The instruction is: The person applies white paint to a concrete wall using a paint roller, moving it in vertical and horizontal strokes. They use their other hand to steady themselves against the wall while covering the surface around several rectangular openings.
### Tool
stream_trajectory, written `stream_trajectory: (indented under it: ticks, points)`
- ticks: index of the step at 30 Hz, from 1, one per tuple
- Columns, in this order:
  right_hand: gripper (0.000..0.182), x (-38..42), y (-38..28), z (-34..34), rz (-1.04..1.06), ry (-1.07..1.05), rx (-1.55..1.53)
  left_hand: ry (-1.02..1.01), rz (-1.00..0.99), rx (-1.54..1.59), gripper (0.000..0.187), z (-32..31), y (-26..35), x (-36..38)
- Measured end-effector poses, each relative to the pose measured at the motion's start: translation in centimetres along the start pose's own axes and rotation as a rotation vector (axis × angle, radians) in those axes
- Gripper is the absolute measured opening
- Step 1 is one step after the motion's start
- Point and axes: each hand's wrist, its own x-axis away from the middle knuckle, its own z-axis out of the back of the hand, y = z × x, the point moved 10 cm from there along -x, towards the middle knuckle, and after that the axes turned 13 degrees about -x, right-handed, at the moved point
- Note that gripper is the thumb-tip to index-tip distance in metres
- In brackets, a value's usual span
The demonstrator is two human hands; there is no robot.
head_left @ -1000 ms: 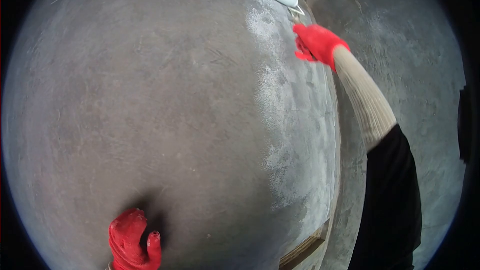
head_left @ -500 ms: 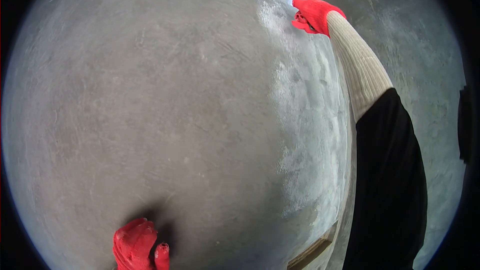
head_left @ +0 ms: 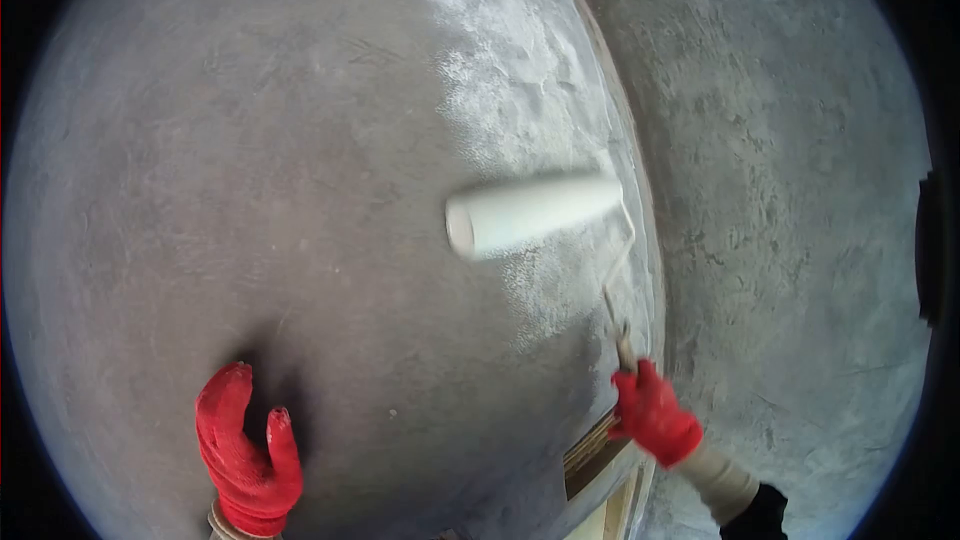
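My right hand (head_left: 657, 414), in a red glove, is closed round the handle of a paint roller (head_left: 540, 212). The roller's white sleeve lies across the right part of a grey wall (head_left: 330, 200), over a strip of whitish wet paint (head_left: 510, 70). Its wire frame bends down from the sleeve's right end to the handle. At the lower left, my left hand (head_left: 247, 452), also red-gloved, is held up against or close to the wall, thumb and fingers apart and nothing between them. Its shadow falls on the wall beside it.
An inside corner runs down the right, where a second grey-green wall (head_left: 780, 190) meets the first. A wood-edged recess (head_left: 592, 455) sits low near the corner, left of my right hand. A dark object (head_left: 928, 250) shows at the far right edge.
My right hand has come down from the top of the wall to the lower right, bringing the roller sleeve into mid-view. My left hand appears higher, its fingers more spread. The view has shifted.
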Motion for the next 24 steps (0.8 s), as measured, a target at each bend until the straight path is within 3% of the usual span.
stream_trajectory:
  ticks: [1,4,5,6,7,8,10,11,16,17,18,19,20,23,24]
  points:
    - [0.029,3.0,3.9,-1.5,-0.501,0.078,-0.489,0.025,0.039,-0.004,0.042,0.1,-0.3,-0.1]
    - [0.027,4.9,4.7,-2.0,-0.484,0.102,-0.537,0.014,0.065,-0.024,0.042,0.0,-0.3,-0.1]
    - [0.027,4.0,3.7,-1.4,-0.421,0.07,-0.533,-0.003,0.063,-0.015,0.042,-0.2,-0.2,-0.1]
    - [0.027,2.3,2.2,-0.6,-0.069,-0.009,-0.279,0.005,0.074,-0.035,0.041,-0.2,-0.3,-0.2]
    - [0.026,1.1,-3.3,-0.4,0.405,-0.081,0.297,0.012,0.084,-0.055,0.04,-0.1,-0.3,-0.2]
    - [0.03,-1.9,-0.8,0.7,-0.163,0.021,-0.386,-0.008,0.08,-0.049,0.04,-0.3,-0.3,-0.1]
    - [0.034,-6.1,-4.8,2.0,-0.261,0.068,-0.501,-0.01,0.097,-0.071,0.039,-0.3,-0.4,0.0]
    - [0.034,-7.7,-6.4,2.6,-0.129,0.101,-0.508,-0.025,0.092,-0.071,0.039,-0.5,-0.4,0.1]
    - [0.028,-6.2,-4.1,0.9,-0.191,0.074,-0.523,-0.045,0.199,0.054,0.03,0.0,0.5,2.5]
    - [0.024,-4.3,-1.5,-0.1,0.095,0.033,-0.255,-0.05,0.195,0.055,0.03,0.5,1.4,3.1]
    - [0.022,-0.3,-3.5,-0.2,0.34,0.082,0.091,-0.124,0.133,0.121,0.029,0.3,3.2,3.7]
    - [0.025,2.2,3.5,-2.2,-0.173,-0.018,-0.2,-0.199,0.072,0.187,0.029,0.2,5.2,4.4]
    - [0.028,6.0,6.0,-3.0,-0.432,0.047,-0.395,-0.295,0.071,0.224,0.024,-0.2,7.2,5.0]
    - [0.026,16.9,15.2,-7.2,-0.6,0.019,-0.436,-0.521,0.028,0.434,0.019,-2.5,13.5,7.3]
    - [0.026,19.4,16.3,-7.7,-0.667,-0.004,-0.422,-0.735,0.043,0.54,0.024,-4.5,15.6,8.7]
